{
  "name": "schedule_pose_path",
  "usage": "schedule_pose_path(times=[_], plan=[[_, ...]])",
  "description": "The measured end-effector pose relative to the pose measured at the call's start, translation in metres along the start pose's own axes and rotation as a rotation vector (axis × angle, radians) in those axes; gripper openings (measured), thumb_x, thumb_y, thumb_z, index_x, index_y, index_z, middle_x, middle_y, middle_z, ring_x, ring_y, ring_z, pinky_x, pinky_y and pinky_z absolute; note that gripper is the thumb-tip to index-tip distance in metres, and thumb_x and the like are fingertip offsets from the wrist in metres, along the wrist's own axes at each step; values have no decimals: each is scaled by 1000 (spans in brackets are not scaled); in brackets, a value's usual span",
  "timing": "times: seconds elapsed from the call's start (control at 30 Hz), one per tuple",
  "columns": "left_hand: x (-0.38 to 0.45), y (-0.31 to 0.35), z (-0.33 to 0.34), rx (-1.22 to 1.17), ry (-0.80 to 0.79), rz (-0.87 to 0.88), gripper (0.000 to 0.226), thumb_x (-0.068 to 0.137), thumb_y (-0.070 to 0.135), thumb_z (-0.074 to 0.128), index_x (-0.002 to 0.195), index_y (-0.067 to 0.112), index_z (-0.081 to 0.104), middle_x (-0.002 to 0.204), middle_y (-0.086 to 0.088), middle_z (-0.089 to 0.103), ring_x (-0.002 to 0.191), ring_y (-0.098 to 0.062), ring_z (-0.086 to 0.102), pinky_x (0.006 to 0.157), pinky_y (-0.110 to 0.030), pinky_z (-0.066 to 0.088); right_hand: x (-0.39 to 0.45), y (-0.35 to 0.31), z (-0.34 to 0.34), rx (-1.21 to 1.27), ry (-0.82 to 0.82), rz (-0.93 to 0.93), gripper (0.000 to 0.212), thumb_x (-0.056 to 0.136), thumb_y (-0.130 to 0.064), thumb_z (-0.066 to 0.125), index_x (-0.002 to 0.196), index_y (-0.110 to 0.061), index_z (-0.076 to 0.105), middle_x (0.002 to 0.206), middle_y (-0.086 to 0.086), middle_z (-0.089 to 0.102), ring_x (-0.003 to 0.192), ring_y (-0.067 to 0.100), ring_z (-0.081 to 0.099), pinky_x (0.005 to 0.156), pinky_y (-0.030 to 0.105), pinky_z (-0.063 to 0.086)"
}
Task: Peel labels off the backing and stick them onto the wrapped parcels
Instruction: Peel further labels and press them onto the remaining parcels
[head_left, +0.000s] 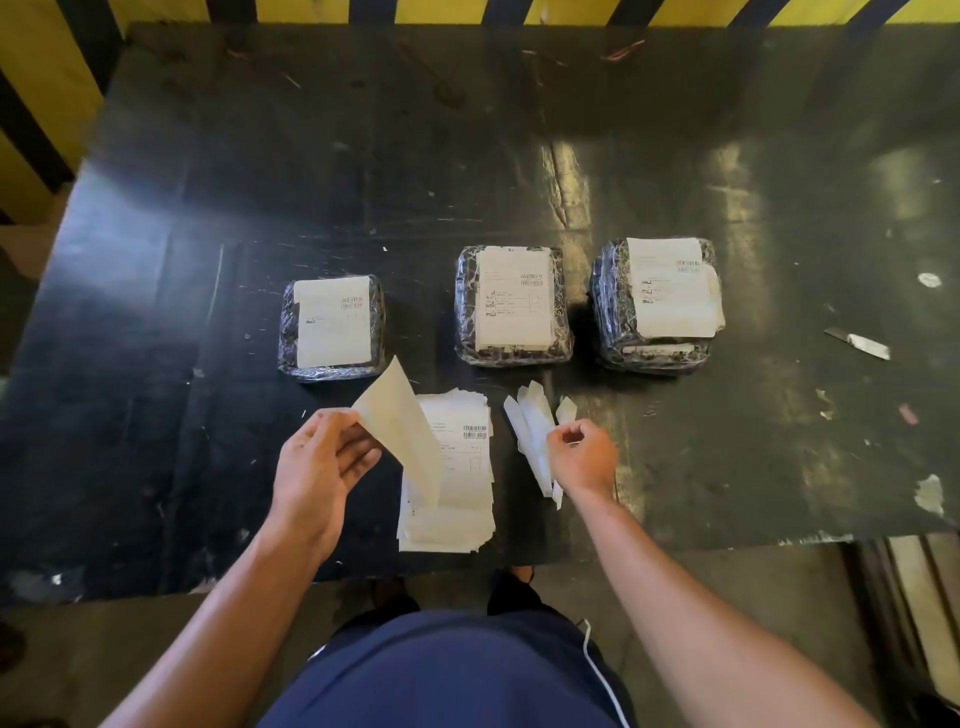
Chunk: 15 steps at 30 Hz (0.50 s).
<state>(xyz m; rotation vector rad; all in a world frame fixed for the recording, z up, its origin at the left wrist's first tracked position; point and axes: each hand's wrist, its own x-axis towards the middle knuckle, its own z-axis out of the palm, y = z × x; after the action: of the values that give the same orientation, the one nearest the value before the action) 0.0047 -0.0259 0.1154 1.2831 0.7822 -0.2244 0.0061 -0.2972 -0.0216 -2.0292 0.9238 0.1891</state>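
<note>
Three parcels wrapped in clear film stand in a row on the black table (208, 218): a left parcel (291, 332), a middle parcel (465, 306) and a right parcel (608, 312). Each carries a white label on top. A stack of printed labels (457, 493) lies near the table's front edge. My left hand (317, 462) pinches a blank sheet of paper (402, 431) by its corner, lifted over the stack's left side. My right hand (584, 457) hovers with curled fingers beside a small heap of peeled backing strips (532, 431); whether it holds one is hidden.
A small blade or cutter (862, 343) lies at the table's right side. Paper scraps (930, 493) dot the right edge. A yellow and black striped barrier (47, 78) runs behind and left of the table.
</note>
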Motion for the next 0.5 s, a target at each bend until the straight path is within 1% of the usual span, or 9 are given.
schedule_pose_path(times=[0.07, 0.17, 0.23, 0.27, 0.3, 0.37, 0.43, 0.47, 0.5], plan=[[-2, 0, 3, 2, -10, 2, 14, 105, 15, 57, 98, 13, 68, 100, -8, 80, 94, -23, 76, 85, -35, 57, -3, 4, -3, -14, 3, 2, 10, 89, -18, 69, 98, -15, 72, 90, -3, 71, 88, 20, 68, 61, 24, 43], [-4, 1, 6, 7, -16, 0, 15, 106, 15, 57, 96, 14, 68, 99, -7, 80, 95, -24, 76, 86, -36, 58, -9, 9, -11, -78, 46, -30, 27, 92, -24, 68, 118, -16, 68, 101, -3, 70, 92, 17, 64, 61, 19, 38], [-5, 2, 7, 10, -24, 1, 16, 106, 15, 56, 97, 14, 68, 99, -7, 80, 95, -24, 76, 86, -36, 58, -15, 8, -16, -84, 95, -67, 27, 94, -24, 67, 120, -17, 66, 103, -2, 70, 93, 17, 65, 61, 17, 38], [-5, 2, 8, 8, -31, 1, 15, 107, 16, 56, 98, 14, 68, 99, -7, 80, 95, -24, 76, 85, -36, 58, -19, 5, -18, -68, 118, -106, 22, 94, -23, 66, 116, -19, 67, 101, -1, 70, 91, 19, 67, 61, 20, 42], [-6, 3, 8, 3, -36, 1, 15, 106, 16, 56, 98, 13, 68, 100, -7, 80, 94, -23, 76, 85, -36, 58, -26, 0, -20, -49, 134, -170, 17, 94, -21, 65, 110, -20, 67, 99, -1, 70, 87, 19, 67, 62, 25, 47], [-6, 5, 9, -9, -44, -1, 13, 106, 16, 57, 99, 13, 68, 99, -6, 80, 91, -21, 77, 83, -34, 58, -45, -15, -23, -12, 139, -365, 9, 93, -18, 64, 101, -20, 68, 93, -4, 68, 78, 15, 64, 64, 33, 54], [-6, 6, 10, -15, -51, -2, 12, 106, 16, 57, 101, 13, 68, 99, -7, 80, 89, -19, 77, 82, -34, 58, -70, -36, -25, 23, 96, -605, 3, 93, -18, 66, 95, -18, 68, 88, -6, 65, 76, 11, 60, 66, 31, 54], [-6, 6, 11, -21, -56, -4, 12, 106, 16, 57, 102, 12, 68, 100, -8, 79, 88, -19, 76, 81, -34, 58, -84, -47, -25, 27, 53, -712, 3, 92, -21, 67, 93, -18, 67, 87, -7, 64, 78, 10, 59, 68, 29, 52], [-6, 6, 11, -29, -60, -6, 12, 106, 16, 57, 103, 12, 68, 102, -9, 79, 87, -18, 76, 81, -34, 58, -97, -58, -24, 13, 9, -797, 9, 92, -27, 67, 93, -18, 66, 87, -8, 63, 79, 10, 58, 71, 27, 50]])
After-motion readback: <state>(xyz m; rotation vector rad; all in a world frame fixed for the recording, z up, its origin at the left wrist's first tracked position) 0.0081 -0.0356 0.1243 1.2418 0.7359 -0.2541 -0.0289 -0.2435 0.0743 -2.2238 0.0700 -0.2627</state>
